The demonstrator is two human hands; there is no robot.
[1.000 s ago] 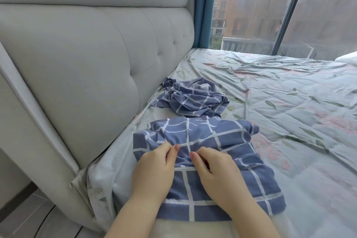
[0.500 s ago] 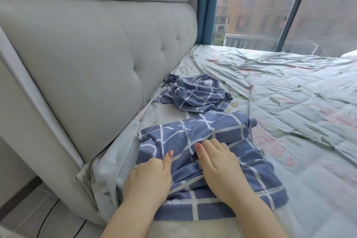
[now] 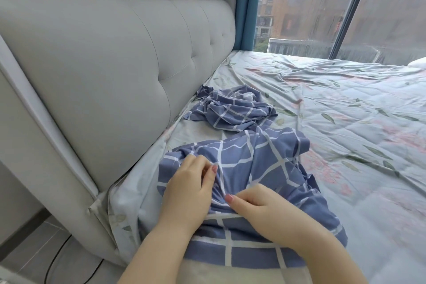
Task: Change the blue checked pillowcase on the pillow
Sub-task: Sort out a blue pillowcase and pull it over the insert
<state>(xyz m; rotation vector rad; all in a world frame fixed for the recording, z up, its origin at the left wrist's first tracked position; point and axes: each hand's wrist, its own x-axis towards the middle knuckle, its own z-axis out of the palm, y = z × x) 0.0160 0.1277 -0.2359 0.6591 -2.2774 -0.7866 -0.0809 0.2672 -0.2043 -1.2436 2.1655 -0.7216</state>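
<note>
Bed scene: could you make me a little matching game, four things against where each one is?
Things:
1. crumpled pillowcase
2. headboard
3. curtain
4. left hand

Places:
A. gripping bunched checked fabric
B. beside the window
C. loose on the floral sheet, near the headboard
D. along the bed's left edge

Pairs: 1-C, 2-D, 3-B, 4-A

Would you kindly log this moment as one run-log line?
left hand: gathering pillowcase | right hand: pinching it | pillow: end exposed | second pillowcase: crumpled by headboard
</note>
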